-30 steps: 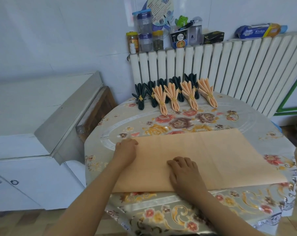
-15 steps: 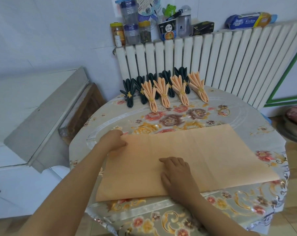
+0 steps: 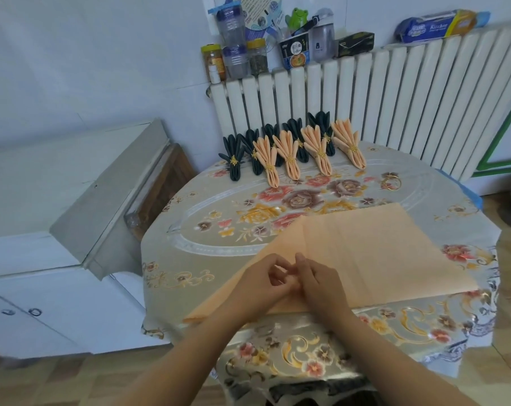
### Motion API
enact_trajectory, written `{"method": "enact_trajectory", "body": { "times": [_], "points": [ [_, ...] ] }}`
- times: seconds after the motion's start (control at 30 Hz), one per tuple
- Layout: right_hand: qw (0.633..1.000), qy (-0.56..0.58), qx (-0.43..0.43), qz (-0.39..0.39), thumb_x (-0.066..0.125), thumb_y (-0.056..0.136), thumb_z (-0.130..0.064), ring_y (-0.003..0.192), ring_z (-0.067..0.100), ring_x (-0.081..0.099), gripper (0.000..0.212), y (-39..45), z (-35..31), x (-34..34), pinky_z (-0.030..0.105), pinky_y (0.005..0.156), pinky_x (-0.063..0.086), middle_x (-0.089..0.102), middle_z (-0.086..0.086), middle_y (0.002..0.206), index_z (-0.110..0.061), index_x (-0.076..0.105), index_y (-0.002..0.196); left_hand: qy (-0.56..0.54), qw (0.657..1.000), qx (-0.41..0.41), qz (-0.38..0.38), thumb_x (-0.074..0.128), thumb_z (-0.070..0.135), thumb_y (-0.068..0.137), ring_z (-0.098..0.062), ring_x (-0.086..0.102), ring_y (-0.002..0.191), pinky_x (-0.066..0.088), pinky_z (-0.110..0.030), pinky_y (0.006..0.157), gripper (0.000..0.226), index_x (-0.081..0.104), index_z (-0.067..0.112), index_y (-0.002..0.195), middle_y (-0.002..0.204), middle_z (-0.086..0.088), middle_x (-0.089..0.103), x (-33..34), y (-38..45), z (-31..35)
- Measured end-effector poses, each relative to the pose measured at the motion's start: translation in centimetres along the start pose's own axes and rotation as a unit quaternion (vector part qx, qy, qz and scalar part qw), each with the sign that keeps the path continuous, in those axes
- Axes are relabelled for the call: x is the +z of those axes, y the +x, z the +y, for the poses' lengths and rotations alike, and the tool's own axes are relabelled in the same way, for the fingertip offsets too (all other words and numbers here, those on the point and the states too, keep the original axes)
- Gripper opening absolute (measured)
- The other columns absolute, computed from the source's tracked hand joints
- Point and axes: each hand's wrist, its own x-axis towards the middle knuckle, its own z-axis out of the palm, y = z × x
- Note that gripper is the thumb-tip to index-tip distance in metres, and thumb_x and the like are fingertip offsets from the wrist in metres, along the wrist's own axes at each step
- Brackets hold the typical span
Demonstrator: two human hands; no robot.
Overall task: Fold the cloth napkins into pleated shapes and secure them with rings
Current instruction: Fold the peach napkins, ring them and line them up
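Two bare forearms in view — no sleeves showing, no watch or bracelet. Left hand [image 3: 258,284] and right hand [image 3: 321,284] — no rings or gloves, nails short.

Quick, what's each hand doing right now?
Left hand: fingers curled, pinching the peach napkin.
Right hand: also pinching the napkin's near edge.
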Motion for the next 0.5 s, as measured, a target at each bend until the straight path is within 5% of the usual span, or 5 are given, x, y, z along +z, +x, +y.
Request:
{"method": "enact_trajectory", "body": {
  "times": [0.07,0.17,0.27,0.37,0.5],
  "points": [
    [1.000,-0.019,-0.005,0.004,0.053,0.093,-0.026,0.058,0.008,0.051,0.032,0.2,0.2,0.0,0.028,0.058,0.036,0.057,-0.004,0.057,-0.016,0.060,0.064,-0.020,0.999,0.017,0.026,0.063,0.025,0.089,-0.004,0.063,0.081,0.050,-0.025,0.076,0.006,0.063,0.025,0.094,0.085,0.008,0.068,-0.1,0.0,-0.5],
    [0.999,-0.031,0.001,-0.017,0.063,0.081,-0.015,0.061,0.002,0.049,0.013,0.2,0.2,-0.3,0.013,0.056,0.034,0.056,-0.009,0.063,-0.016,0.060,0.069,0.203,0.971,0.037,0.120,0.048,0.021,0.096,-0.008,0.054,0.108,0.040,-0.029,0.094,0.023,0.064,0.024,0.112,0.115,0.006,0.061,-1.1,0.0,-2.3],
    [0.998,-0.053,0.007,-0.042,0.063,0.077,-0.013,0.073,0.007,0.053,0.005,0.3,0.2,-0.3,0.014,0.061,0.034,0.063,-0.008,0.080,-0.018,0.063,0.078,0.362,0.931,-0.009,0.038,0.036,0.032,0.100,-0.017,0.022,0.142,0.015,-0.035,0.115,0.044,0.038,0.027,0.143,0.155,-0.002,0.027,-1.3,-0.4,-4.3],
    [0.993,-0.094,-0.009,-0.069,0.061,0.077,-0.013,0.081,0.010,0.053,0.009,0.2,0.1,-0.2,0.019,0.067,0.032,0.061,-0.006,0.087,-0.021,0.058,0.080,0.387,0.922,-0.018,-0.025,0.023,0.039,0.102,-0.013,0.000,0.147,0.000,-0.036,0.119,0.051,0.014,0.032,0.151,0.161,0.001,0.001,-0.9,-0.9,-5.8],
    [0.989,-0.124,-0.029,-0.073,0.062,0.075,-0.013,0.079,0.012,0.051,0.011,0.3,0.3,-0.1,0.020,0.066,0.032,0.058,-0.004,0.084,-0.020,0.055,0.077,0.411,0.911,-0.008,-0.036,0.016,0.040,0.103,-0.011,-0.011,0.146,-0.007,-0.034,0.118,0.052,0.001,0.032,0.152,0.160,0.003,-0.009,-0.8,-0.7,-6.7]
  ]
}}
